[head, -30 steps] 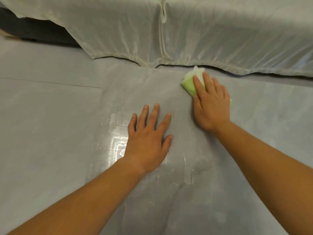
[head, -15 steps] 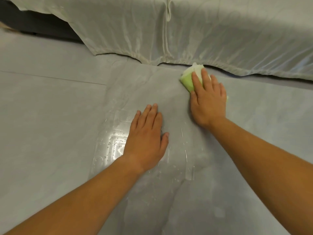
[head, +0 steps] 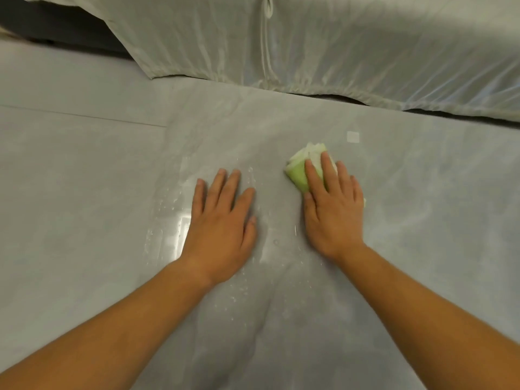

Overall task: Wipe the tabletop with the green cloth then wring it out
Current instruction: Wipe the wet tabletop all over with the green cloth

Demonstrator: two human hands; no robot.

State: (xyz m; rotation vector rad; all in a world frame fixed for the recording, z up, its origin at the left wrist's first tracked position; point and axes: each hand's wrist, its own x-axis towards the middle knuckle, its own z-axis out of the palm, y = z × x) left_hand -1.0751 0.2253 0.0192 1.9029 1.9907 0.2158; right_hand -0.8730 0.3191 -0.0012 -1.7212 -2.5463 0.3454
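Observation:
A folded green cloth [head: 298, 173] with a pale upper layer lies on the grey tabletop [head: 422, 206], right of centre. My right hand [head: 333, 212] presses flat on it, fingers over its near half; only the cloth's far left part shows. My left hand [head: 222, 223] rests palm down on the tabletop to the left, fingers together, holding nothing. Water drops and a shiny wet patch [head: 171, 232] lie beside and under the left hand.
A pale shiny sheet [head: 309, 43] drapes over something along the far edge. A seam line [head: 84, 116] crosses the grey surface at left. A small pale square mark [head: 353, 136] sits beyond the cloth. A dark gap [head: 56, 26] shows at the top left.
My right hand has drawn the cloth back toward me, away from the draped sheet's hem. My left hand's fingers have closed together and it stays flat on the table.

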